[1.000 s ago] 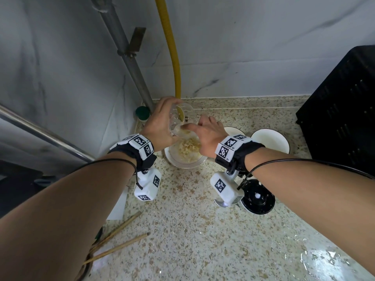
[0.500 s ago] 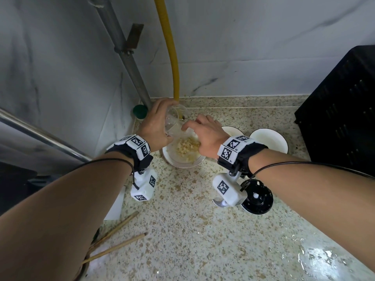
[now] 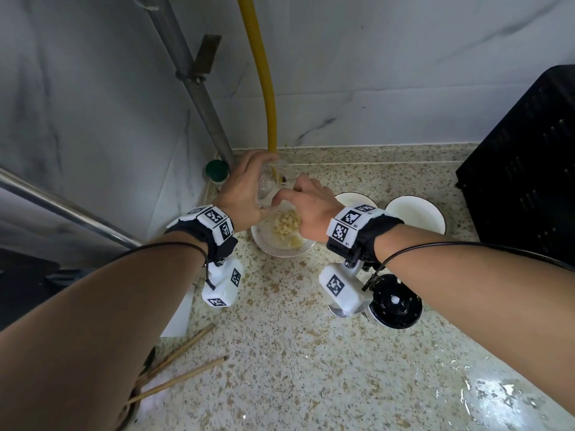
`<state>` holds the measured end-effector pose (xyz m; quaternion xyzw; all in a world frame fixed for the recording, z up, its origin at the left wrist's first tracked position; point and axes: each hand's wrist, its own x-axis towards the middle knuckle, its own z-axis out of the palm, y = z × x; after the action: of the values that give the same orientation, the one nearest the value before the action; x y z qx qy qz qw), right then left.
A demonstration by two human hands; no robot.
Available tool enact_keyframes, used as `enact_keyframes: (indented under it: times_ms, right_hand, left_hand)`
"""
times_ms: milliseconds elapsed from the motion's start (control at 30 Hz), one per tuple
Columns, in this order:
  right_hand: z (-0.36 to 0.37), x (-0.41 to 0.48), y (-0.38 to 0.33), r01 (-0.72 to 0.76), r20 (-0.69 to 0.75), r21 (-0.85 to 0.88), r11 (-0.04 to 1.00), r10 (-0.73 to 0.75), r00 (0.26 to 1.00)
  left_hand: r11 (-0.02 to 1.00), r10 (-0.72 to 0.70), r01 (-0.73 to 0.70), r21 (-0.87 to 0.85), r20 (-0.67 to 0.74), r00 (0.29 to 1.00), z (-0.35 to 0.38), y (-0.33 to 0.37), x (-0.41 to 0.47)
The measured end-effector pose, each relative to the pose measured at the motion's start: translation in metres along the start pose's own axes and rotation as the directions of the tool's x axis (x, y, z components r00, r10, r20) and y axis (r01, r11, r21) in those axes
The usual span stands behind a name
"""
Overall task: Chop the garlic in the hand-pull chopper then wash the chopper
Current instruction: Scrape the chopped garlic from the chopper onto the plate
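Observation:
My left hand [image 3: 242, 188] grips the clear chopper cup [image 3: 273, 178] and holds it tilted over a white bowl [image 3: 264, 244]. A heap of chopped garlic [image 3: 286, 228] lies in that bowl. My right hand [image 3: 311, 206] reaches its fingers into the cup's mouth; the fingertips are partly hidden there. The chopper's black lid [image 3: 395, 301] lies on the counter under my right wrist, apart from the cup.
Two more white bowls [image 3: 417, 213] [image 3: 351, 199] stand right of the garlic bowl. A black crate [image 3: 529, 166] blocks the right side. A yellow hose [image 3: 264, 73], a metal pipe [image 3: 199, 88] and a green-capped bottle [image 3: 217, 169] fill the corner. Chopsticks [image 3: 183, 368] lie front left; the counter [image 3: 497, 399] is wet front right.
Both hands stay over the garlic bowl. My right fingers have shifted a little at the cup's mouth, and the cup has moved slightly with my left hand.

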<state>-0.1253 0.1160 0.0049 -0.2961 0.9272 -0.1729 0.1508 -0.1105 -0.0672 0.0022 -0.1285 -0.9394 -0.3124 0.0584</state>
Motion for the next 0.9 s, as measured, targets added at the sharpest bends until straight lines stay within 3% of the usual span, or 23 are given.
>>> enact_keyframes:
  times_ms: [267, 467, 900]
  right_hand:
    - [-0.005, -0.004, 0.005, -0.001, -0.005, 0.122, 0.993, 0.001, 1.000]
    - [-0.007, -0.004, -0.007, -0.084, 0.128, 0.143, 0.986, 0.065, 0.990]
    - [-0.007, -0.015, 0.005, 0.004, 0.110, 0.129, 0.992, -0.018, 0.994]
  left_hand:
    - [0.998, -0.055, 0.055, 0.000, 0.013, 0.998, -0.003, 0.000, -0.003]
    - [1.000, 0.014, -0.014, -0.002, -0.008, 1.000, -0.005, 0.009, 0.002]
    - [0.998, -0.054, 0.054, 0.017, -0.005, 0.999, -0.002, -0.004, -0.006]
